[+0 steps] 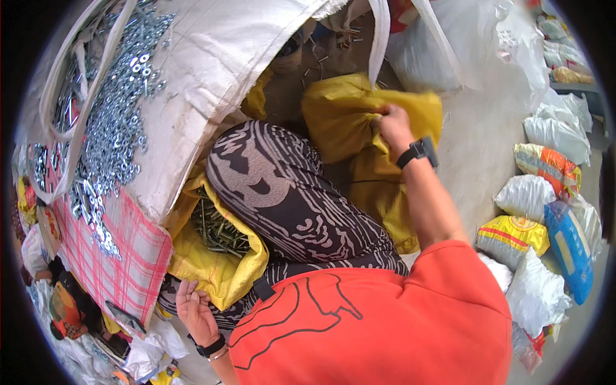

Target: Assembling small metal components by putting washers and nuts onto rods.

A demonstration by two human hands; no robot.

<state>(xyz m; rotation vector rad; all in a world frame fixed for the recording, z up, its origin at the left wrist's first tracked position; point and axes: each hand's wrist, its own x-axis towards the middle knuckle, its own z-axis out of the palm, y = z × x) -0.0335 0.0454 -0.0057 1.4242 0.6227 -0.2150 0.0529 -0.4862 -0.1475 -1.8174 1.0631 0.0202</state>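
Observation:
My right hand [393, 126] is closed on gathered cloth of a large yellow sack [340, 112], which lies crumpled on the floor beyond my knee. Beside my other leg stands an open yellow bag [221, 279], its rim folded back. Long metal screws or bolts [217, 228] fill it; their exact kind is too small to tell. At the near edge of that bag rests my left hand [196, 312], palm partly up, its loosely bent fingers apart and nothing visible in them. Below the bag's rim, its contents are hidden.
To the left, a white sheet [205, 45] carries a heap of shiny nuts, washers and bolts [115, 128], partly over a pink checked cloth [122, 224]. Full white, yellow and blue bags [568, 247] line the right. A translucent bag [423, 51] stands at the back.

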